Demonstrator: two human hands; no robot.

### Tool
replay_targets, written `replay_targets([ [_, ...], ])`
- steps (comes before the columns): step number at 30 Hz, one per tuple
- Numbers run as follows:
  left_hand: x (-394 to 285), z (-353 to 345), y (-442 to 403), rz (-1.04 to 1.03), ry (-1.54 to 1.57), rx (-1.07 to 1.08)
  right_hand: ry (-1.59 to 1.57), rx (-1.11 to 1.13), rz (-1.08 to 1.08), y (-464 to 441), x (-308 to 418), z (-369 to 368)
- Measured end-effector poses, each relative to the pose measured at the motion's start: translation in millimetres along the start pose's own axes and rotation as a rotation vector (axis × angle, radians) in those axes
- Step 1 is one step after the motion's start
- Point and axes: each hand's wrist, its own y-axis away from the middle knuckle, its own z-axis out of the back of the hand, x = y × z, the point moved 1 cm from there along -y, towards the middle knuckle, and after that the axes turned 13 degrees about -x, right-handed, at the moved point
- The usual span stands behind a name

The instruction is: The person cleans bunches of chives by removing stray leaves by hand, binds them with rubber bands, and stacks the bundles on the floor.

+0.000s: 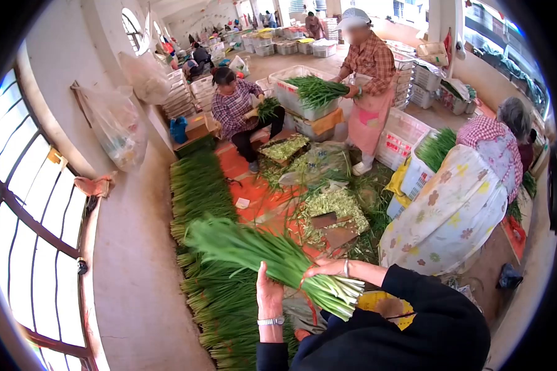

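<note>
A large bundle of long green stalks (247,244) with pale ends stretches across the lower middle, tied with a thin red band. My right hand (331,268) grips it near the band, by the pale ends. Under the bundle is my left hand (269,294), upright with its thumb raised, touching or very close to the leaves; its other fingers are mostly hidden. Beyond the bundle, a cleaver (323,220) rests on a wooden board (340,235) among chopped pale trimmings (346,204).
Rows of green bundles (198,204) lie along the left wall. A seated person (235,111) and a standing person (368,74) hold greens. Another person (464,198) bends at the right by a white crate (414,176). A yellow basket (405,318) is beneath my right arm.
</note>
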Motion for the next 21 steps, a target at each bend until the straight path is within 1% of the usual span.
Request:
replay_targets([
  [1,-4,5,-2,0.014,-0.084,0.087,-0.250,0.060,-0.151,4,-4,0],
  [2,-7,10,-3,0.029,-0.165,0.173,-0.426,0.081,-0.172,-2,-19,6],
  [3,-10,14,-2,0.028,-0.160,0.163,-0.529,0.022,-0.225,12,-3,-2],
  [5,-16,18,3,-0.218,-0.313,0.254,-0.679,0.047,-0.214,-3,-29,14],
  [6,-18,22,5,-0.257,-0.324,0.286,-0.712,0.028,-0.104,5,-15,12],
  [7,-14,37,-4,-0.258,-0.326,0.283,-0.757,-0.110,-0.294,27,9,16],
  [8,-8,61,-19,-0.157,-0.356,0.271,-0.761,-0.107,-0.296,30,7,20],
  [10,11,92,-31,0.039,-0.388,0.221,-0.936,-0.047,-0.226,39,0,29],
  [11,27,104,-34,0.163,-0.383,0.273,-0.939,-0.067,-0.226,54,11,29],
  [12,41,100,-28,0.233,-0.403,0.290,-0.953,-0.207,-0.136,87,44,14],
  [13,55,91,-20,0.305,-0.420,0.304,-0.972,-0.235,-0.108,107,59,8],
  [15,78,56,-6,0.264,-0.393,0.381,-1.017,-0.191,-0.102,118,57,8],
  [16,76,23,10,0.250,-0.434,0.362,-1.042,-0.144,-0.114,110,44,11],
  [17,79,-2,12,0.270,-0.285,0.417,-1.067,-0.097,-0.125,96,26,13],
  [18,99,8,-34,0.458,0.102,0.756,-1.098,-0.045,-0.139,80,7,17],
  [19,92,-12,-27,0.446,0.055,0.740,-1.112,-0.010,-0.143,70,-2,16],
  [20,82,-33,-24,0.544,0.122,0.985,-1.125,0.015,-0.148,63,-10,14],
  [21,86,-22,-45,0.511,0.117,0.666,-1.131,0.038,-0.158,57,-14,13],
])
